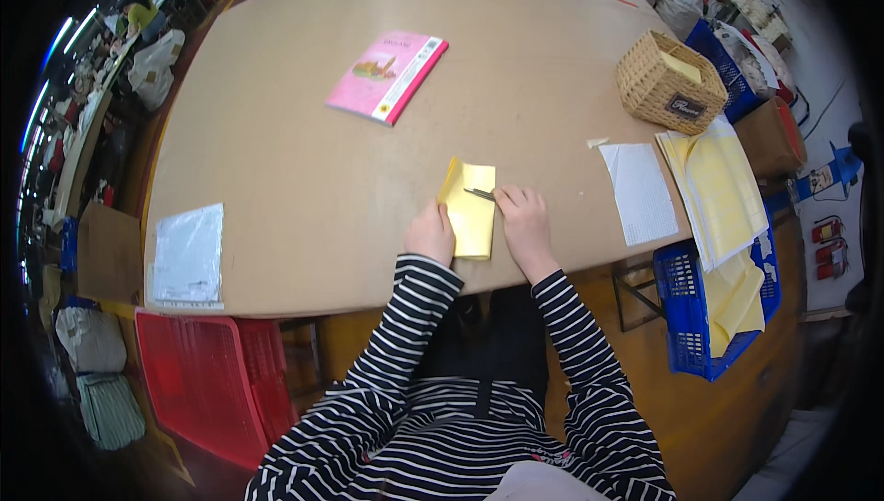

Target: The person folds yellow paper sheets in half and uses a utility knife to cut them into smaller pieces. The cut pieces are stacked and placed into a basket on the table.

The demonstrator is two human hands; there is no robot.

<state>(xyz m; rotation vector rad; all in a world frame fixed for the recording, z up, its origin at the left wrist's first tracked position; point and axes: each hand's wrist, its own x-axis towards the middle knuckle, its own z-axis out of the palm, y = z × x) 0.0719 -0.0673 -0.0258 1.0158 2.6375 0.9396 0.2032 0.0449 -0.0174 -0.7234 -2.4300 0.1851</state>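
A folded piece of yellow fabric or paper lies near the front edge of the table, its upper left corner lifted. My left hand is closed on its left edge, the thumb lying against the fold. In my right hand, pinched between thumb and fingers, is a small dark pointed tool, perhaps tweezers or thread snips. Its tips point left and lie over the yellow piece. Farther off, beyond both hands, rests a pink notebook.
On the brown table, a wicker basket, a white printed sheet and stacked yellow sheets sit at right. A clear plastic packet lies at left. Below the edge are a red crate and a blue basket.
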